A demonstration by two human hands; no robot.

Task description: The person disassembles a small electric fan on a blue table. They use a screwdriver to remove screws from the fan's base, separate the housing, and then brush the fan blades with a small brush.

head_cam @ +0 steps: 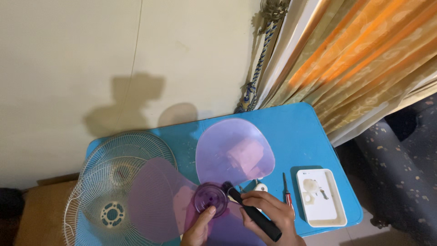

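Curtains [364,59] in orange and cream fill the upper right of our view, with a twisted tie-back cord [257,68] hanging at their edge against the pale wall [91,54]. Below them we see a blue table [296,132] pushed up to that wall. At its left end a white wire fan guard [98,182] lies flat and overhangs the edge.

We hold a translucent purple fan blade [234,152] over the middle of the table. One lobe stands up toward the wall, another spreads left over the guard, and the round hub [210,198] sits between them, facing us.

Our left hand [199,230] comes up from the bottom edge and grips the hub's lower rim, thumb pressed on its face. Our right hand [268,212] is closed around a black-handled tool [255,214], whose tip touches the hub's right side. We cannot tell what kind of tip it has.

Near the right edge of the table lies a shallow white tray [339,209]; it holds a few small parts too small to identify. Between tray and right hand a slim screwdriver [287,191] with a red handle lies on the table. Just beside the knuckles of our right hand a small white piece [260,186] peeks out.
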